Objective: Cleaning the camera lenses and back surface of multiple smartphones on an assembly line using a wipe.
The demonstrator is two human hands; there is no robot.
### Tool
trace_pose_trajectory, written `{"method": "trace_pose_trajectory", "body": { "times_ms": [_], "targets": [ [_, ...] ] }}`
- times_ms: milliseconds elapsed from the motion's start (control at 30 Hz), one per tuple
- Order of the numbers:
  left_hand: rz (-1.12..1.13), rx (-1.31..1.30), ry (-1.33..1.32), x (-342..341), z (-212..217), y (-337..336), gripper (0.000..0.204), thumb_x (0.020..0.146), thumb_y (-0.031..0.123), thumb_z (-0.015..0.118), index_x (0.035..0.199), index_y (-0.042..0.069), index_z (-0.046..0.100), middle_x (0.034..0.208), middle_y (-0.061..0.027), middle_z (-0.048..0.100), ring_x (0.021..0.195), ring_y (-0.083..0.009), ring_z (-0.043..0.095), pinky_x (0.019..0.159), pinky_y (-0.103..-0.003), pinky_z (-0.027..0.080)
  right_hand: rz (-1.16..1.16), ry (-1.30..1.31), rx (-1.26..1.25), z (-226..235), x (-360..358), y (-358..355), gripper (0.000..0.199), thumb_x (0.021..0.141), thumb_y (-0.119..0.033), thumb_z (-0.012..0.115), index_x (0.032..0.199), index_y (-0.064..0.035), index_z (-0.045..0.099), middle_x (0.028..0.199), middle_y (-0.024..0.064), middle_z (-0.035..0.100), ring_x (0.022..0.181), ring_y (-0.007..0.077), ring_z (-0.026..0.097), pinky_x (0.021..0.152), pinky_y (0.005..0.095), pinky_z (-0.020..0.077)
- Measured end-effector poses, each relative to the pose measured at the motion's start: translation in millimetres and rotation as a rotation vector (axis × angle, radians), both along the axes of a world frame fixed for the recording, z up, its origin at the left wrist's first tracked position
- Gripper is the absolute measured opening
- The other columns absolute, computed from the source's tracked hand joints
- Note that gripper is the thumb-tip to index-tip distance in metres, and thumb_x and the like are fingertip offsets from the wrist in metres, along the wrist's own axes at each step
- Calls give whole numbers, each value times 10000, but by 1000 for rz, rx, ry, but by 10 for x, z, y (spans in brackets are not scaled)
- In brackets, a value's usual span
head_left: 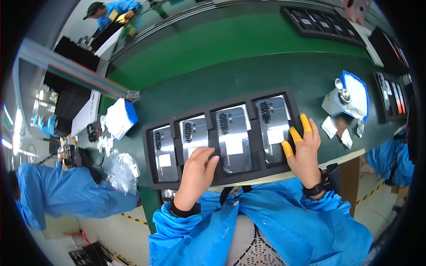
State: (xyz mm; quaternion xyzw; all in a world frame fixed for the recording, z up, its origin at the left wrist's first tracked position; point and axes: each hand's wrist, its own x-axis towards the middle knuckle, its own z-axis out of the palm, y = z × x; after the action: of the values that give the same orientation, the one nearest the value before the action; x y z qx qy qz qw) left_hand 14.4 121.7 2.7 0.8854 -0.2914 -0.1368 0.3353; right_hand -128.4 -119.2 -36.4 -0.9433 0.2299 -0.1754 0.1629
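Observation:
A black foam tray lies in front of me, with several grey smartphones in its slots, camera ends away from me. My left hand rests over the lower part of the second phone from the left; its fingers are bent and its thumb stands apart, with no object visible in it. My right hand has yellow finger cots on three fingers. Its spread fingertips reach over the tray's right rim beside the rightmost phone. Whether they touch the phone I cannot tell. A white label sits on each phone.
On the right stand a white bottle, a blue box of wipes and crumpled wipes. Another blue box and a clear plastic bag are left. More phone trays lie at the far right. Co-workers in blue sit around.

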Motion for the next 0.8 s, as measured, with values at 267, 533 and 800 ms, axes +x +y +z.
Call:
{"method": "trace_pose_trajectory", "body": {
  "times_ms": [267, 533, 800],
  "targets": [
    [122, 100, 471, 299, -58, -320, 388, 980, 177, 524, 1270, -80, 544, 968, -110, 668, 651, -135, 616, 609, -261, 483, 15, -146, 94, -26, 30, 2, 399, 768, -153, 724, 1088, 69, 635, 1378, 264, 429, 1347, 449, 301, 1049, 538, 257],
    [294, -10, 892, 369, 51, -376, 367, 1035, 169, 406, 1309, -66, 472, 1116, -167, 630, 738, -191, 654, 641, -284, 535, 224, -448, 331, -112, 198, 182, 580, 719, -320, 807, 1157, -45, 546, 1279, 145, 513, 1241, 378, 435, 1028, 495, 289],
    [157, -58, 987, 418, -59, -407, 225, 995, 232, 540, 977, 17, 604, 868, -30, 619, 622, -92, 513, 589, -236, 428, 334, -441, 380, -111, 207, 154, 736, 687, -362, 827, 1252, -36, 488, 1256, 157, 526, 1197, 367, 468, 1008, 487, 313]
  ]
}}
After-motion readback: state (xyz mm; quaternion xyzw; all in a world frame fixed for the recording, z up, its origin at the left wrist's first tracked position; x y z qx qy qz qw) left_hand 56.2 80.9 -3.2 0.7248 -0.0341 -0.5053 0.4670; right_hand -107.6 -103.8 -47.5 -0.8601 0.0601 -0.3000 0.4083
